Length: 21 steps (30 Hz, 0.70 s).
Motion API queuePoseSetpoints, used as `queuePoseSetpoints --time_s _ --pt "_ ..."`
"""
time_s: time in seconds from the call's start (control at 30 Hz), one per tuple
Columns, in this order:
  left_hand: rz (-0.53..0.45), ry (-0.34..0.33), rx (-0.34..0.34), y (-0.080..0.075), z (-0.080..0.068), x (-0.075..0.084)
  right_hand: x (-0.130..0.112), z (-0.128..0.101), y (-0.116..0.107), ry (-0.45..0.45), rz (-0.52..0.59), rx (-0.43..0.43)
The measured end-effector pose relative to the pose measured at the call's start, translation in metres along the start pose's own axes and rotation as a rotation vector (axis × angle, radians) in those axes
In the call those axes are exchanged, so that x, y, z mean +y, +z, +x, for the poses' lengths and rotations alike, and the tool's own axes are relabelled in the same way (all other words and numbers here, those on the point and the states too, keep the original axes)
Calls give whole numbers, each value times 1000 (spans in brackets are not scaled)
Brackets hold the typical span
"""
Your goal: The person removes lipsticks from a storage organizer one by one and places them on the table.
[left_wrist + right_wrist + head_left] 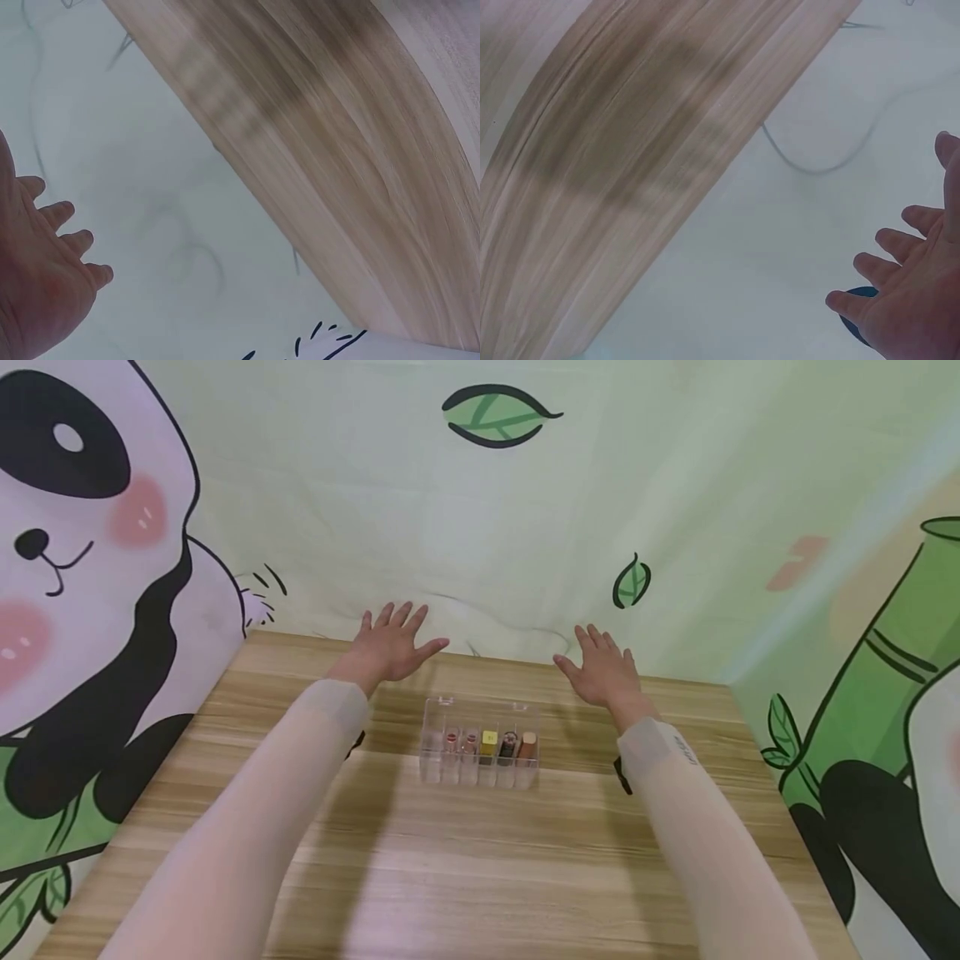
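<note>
Box (480, 750), clear plastic, is seen mid-bench (465, 860), lipsticks (489, 745) upright inside; judged light, stiff, slippery, best taken by its short ends; left hand (390, 647) and right hand (603, 672) are held beyond it, fingers spread, nothing grasped; far edge close, open room nearer.

The table (465, 860) lies bare on the near side of the clear box (480, 753), with open wood to its left and right as well. Behind the box, a strip of table stays free between the left hand (390, 647) and right hand (603, 672), both held spread. The cloth wall (525, 527) closes off the back, and the side panels hem the table edges.
</note>
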<state>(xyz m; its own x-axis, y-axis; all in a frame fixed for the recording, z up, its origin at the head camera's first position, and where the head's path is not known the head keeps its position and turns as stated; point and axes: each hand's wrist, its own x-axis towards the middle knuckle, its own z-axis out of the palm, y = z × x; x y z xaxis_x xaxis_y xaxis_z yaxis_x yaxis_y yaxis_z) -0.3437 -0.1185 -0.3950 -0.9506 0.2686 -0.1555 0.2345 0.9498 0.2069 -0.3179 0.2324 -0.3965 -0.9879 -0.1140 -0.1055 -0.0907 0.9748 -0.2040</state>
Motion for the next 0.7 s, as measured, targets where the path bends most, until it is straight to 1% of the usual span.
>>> queuePoseSetpoints --time_s 0.13,0.33,0.47,0.7 --pt "-25 22 4 -1 -2 -1 2 -1 0 -12 2 3" --pt "-44 54 9 2 -3 -6 1 -3 -2 -38 7 5" --pt "-56 78 25 3 -4 -7 0 -6 -4 -57 13 3" --pt "-70 124 35 4 -9 -6 3 -12 -8 -93 20 5"
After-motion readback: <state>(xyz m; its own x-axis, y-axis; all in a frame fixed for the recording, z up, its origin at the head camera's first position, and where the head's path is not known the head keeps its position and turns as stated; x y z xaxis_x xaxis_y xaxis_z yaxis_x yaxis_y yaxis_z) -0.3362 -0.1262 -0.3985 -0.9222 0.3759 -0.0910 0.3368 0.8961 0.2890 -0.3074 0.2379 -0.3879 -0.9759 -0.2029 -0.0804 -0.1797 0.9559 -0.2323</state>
